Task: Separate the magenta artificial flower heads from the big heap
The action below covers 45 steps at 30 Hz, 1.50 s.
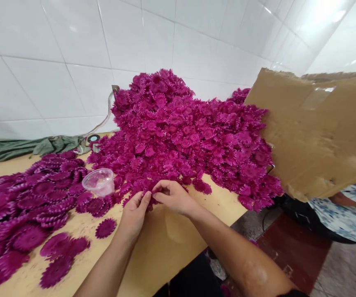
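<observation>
My left hand (136, 212) and my right hand (174, 197) meet fingertip to fingertip at the front of the big heap. Both are closed in a pinch. A small magenta artificial flower (149, 203) shows between them, mostly hidden by the fingers. Just beyond rises a tall heap of loose magenta artificial flowers (178, 123). To the left of my left hand stands a clear plastic cup (99, 182), its contents hard to make out. One flat flower layer (105, 228) lies on the table beside my left forearm.
Flattened flower layers (35, 198) spread over the left of the yellowish table (165, 255). A large cardboard sheet (317, 128) borders the heap at right, with a person in patterned clothing (347, 210) partly behind it. Green cloth (26, 147) lies along the tiled wall.
</observation>
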{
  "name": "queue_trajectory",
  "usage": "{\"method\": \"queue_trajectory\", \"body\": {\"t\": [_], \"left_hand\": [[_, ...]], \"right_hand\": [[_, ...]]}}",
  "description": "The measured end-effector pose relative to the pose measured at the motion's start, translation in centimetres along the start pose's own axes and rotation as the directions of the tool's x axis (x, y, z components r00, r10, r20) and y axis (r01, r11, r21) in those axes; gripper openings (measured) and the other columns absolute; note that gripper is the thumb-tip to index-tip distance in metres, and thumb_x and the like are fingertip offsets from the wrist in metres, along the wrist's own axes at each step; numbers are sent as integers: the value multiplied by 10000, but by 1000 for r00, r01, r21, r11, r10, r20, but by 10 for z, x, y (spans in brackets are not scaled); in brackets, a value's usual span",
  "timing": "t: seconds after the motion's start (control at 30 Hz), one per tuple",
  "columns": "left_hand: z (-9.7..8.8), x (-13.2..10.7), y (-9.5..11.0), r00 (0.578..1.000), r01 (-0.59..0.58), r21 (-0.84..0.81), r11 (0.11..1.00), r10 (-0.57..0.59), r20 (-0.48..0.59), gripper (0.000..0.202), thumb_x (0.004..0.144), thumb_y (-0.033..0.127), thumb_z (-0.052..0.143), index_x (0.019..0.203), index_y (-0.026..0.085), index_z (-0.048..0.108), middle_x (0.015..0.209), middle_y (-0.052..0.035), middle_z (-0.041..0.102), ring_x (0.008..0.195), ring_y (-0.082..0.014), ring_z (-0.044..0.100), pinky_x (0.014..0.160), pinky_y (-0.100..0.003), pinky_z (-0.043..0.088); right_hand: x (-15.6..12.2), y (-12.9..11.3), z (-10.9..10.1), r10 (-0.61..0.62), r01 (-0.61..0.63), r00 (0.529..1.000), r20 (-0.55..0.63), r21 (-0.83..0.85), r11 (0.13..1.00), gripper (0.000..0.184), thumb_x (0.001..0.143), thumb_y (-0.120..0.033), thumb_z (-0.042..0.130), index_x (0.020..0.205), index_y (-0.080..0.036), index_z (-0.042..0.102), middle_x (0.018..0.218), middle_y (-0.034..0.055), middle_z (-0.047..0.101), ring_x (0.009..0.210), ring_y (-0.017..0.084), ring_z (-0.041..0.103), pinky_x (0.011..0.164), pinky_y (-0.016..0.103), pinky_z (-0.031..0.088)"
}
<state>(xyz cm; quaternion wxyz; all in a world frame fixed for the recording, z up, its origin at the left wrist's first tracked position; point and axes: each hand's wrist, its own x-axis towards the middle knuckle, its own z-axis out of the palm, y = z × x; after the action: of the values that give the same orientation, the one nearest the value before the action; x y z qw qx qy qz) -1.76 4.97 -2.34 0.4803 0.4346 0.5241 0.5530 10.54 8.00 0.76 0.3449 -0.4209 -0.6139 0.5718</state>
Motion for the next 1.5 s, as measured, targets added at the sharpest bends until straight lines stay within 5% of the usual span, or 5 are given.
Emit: {"method": "queue_trajectory", "body": {"t": [0.23, 0.5, 0.9, 1.13, 1.5], "left_hand": [[1, -2, 0, 999, -30, 29, 999, 28, 36, 430, 574, 588, 623, 571, 171, 518, 503, 48, 464, 508, -100, 395, 514, -220, 337], [3, -4, -2, 998, -59, 89, 994, 55, 39, 291, 632, 459, 602, 617, 179, 526, 557, 42, 493, 584, -122, 454, 580, -230, 372], [1, -4, 8, 991, -124, 107, 986, 129, -39, 232, 594, 392, 622, 689, 182, 649, 831, -52, 661, 814, -191, 570, 788, -305, 435], [5, -6, 13, 993, -111, 44, 993, 113, -45, 224, 508, 387, 692, 607, 189, 659, 758, -49, 686, 789, -216, 603, 772, -318, 470], [2, -7, 21, 994, -94, 74, 993, 98, -53, 290, 458, 436, 721, 613, 195, 680, 837, -58, 694, 812, -224, 603, 769, -321, 470]], "right_hand": [[5, 1, 0, -37, 47, 993, -116, 91, 995, 73, 658, -98, 566, 607, -151, 565, 575, -40, 557, 537, 74, 500, 573, 214, 415], [17, -2, -45, 127, 57, 892, -435, 385, 921, 169, 565, -193, 673, 661, -165, 536, 528, -73, 550, 476, 39, 507, 503, 161, 387], [8, 9, -38, -56, 87, 955, -293, 94, 992, 388, 617, -481, 600, 460, -175, 420, 374, -97, 345, 374, 29, 253, 412, 212, 187], [-1, 0, -18, -28, 31, 994, 104, -28, 999, 335, 695, -439, 574, 548, -158, 466, 465, -79, 397, 437, 44, 315, 440, 212, 224], [0, 2, -16, 57, -55, 996, 70, -39, 998, 230, 734, -251, 575, 549, -141, 495, 488, -73, 424, 471, 48, 348, 497, 210, 267]]}}
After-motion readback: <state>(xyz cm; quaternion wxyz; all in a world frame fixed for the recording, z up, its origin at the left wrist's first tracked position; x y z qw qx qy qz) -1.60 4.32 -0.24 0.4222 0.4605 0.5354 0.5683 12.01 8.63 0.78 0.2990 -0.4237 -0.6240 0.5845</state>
